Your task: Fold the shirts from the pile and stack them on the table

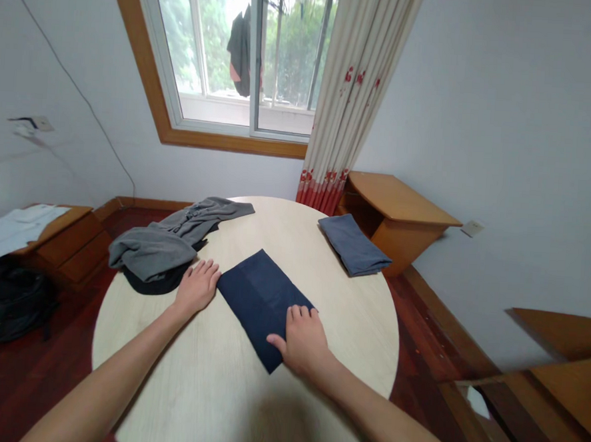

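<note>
A dark navy cloth (263, 296), folded into a flat rectangle, lies slantwise in the middle of the round table (185, 381). My right hand (304, 338) rests on its near right edge, thumb spread from the fingers. At the cloth's left corner, my left hand (198, 287) lies flat on the table with its fingers stretched out, touching or just beside the fabric. What kind of garment the navy cloth is cannot be made out. Left of that hand sits a loose heap of grey clothing (158, 249) with black fabric under it.
A folded blue-grey garment (353, 244) lies at the table's far right edge. Beyond it stand a wooden desk (402, 197) and a curtain (356, 91) beside the window. On the left are a wooden cabinet (76, 254) and a black bag (7, 303).
</note>
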Tool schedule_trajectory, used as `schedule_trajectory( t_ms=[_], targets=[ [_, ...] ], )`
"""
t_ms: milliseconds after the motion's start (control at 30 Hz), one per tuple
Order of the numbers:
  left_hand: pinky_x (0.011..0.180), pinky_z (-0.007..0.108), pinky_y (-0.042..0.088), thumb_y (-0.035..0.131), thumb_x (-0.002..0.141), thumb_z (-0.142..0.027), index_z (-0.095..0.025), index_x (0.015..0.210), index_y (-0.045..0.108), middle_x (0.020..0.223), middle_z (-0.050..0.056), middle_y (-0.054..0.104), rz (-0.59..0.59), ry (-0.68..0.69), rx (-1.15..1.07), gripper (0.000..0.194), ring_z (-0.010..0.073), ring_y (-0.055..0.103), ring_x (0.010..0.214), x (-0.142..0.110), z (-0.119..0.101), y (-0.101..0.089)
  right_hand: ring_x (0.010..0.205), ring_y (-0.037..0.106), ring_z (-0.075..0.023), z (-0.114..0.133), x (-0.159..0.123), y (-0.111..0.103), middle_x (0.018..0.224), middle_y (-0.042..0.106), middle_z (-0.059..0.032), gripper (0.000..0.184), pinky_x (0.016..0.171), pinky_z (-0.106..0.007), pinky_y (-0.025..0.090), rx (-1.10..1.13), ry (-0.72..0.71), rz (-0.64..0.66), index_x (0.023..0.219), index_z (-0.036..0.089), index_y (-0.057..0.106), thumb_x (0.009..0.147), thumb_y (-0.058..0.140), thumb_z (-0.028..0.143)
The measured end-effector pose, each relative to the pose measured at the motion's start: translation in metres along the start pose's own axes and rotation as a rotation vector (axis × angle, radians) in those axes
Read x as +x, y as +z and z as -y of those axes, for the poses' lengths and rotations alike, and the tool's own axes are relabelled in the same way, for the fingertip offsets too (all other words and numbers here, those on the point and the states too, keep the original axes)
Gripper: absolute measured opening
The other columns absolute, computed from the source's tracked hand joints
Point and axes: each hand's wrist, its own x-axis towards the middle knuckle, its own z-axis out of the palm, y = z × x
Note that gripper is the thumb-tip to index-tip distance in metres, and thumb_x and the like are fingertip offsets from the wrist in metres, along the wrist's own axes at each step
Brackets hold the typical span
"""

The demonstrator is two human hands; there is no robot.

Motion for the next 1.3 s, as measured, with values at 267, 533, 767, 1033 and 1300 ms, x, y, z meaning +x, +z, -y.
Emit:
schedule_trajectory(
  t_ms=[267, 533, 767, 1033, 1300],
  targets=[
    [0.116, 0.048, 0.034, 0.027, 0.103, -0.048, -0.015, 0.133, 0.062, 0.149, 0.012, 0.053, 0.063, 0.006, -0.114, 0.056, 0.0298, 0.043, 0.141, -0.006, -0.033, -0.005, 0.111, 0.066, -0.0281, -0.011, 0.033, -0.036, 0.118, 0.072, -0.0136, 0.042, 0.096, -0.04, 0.048, 0.237, -0.242, -0.112, 0.12, 0.017, 0.071, 0.098, 0.051, 0.046],
    [0.117, 0.063, 0.025, 0.029, 0.103, -0.045, -0.02, 0.15, 0.046, 0.16, 0.012, 0.037, 0.05, 0.045, -0.009, 0.055, 0.0334, 0.03, 0.149, 0.03, -0.05, 0.017, 0.152, 0.024, -0.0264, -0.019, 0.101, 0.022, 0.162, 0.031, -0.008, 0.064, 0.123, -0.055, 0.014, 0.348, -0.421, -0.063, 0.153, 0.024, 0.041, 0.099, 0.045, 0.057],
    [0.119, 0.055, 0.029, 0.03, 0.105, -0.041, -0.02, 0.152, 0.042, 0.16, 0.011, 0.036, -0.003, 0.137, -0.297, 0.053, 0.0261, 0.033, 0.149, 0.034, -0.051, 0.01, 0.153, 0.022, -0.0245, -0.041, 0.142, 0.03, 0.163, 0.03, -0.0068, 0.064, 0.123, -0.053, 0.015, 0.317, -0.191, -0.162, 0.155, 0.023, 0.038, 0.1, 0.037, 0.057],
    [0.122, 0.056, 0.022, 0.046, 0.1, -0.042, -0.025, 0.155, 0.036, 0.163, 0.008, 0.03, 0.074, 0.562, -0.298, 0.058, 0.0267, 0.021, 0.153, 0.008, -0.076, 0.001, 0.147, 0.035, -0.0209, -0.056, 0.153, 0.038, 0.155, 0.046, -0.0094, 0.049, 0.123, -0.048, 0.019, 0.431, -0.121, -0.344, 0.144, 0.018, 0.053, 0.101, 0.04, 0.038],
    [0.119, 0.06, 0.023, 0.044, 0.1, -0.049, -0.029, 0.157, 0.033, 0.166, 0.01, 0.021, 0.156, 0.574, -0.241, 0.061, 0.0301, 0.018, 0.153, 0.007, -0.071, 0.007, 0.151, 0.028, -0.0236, -0.08, 0.152, 0.044, 0.159, 0.038, -0.008, 0.053, 0.122, -0.054, 0.017, 0.373, -0.02, -0.218, 0.15, 0.023, 0.046, 0.102, 0.037, 0.046]
  ],
)
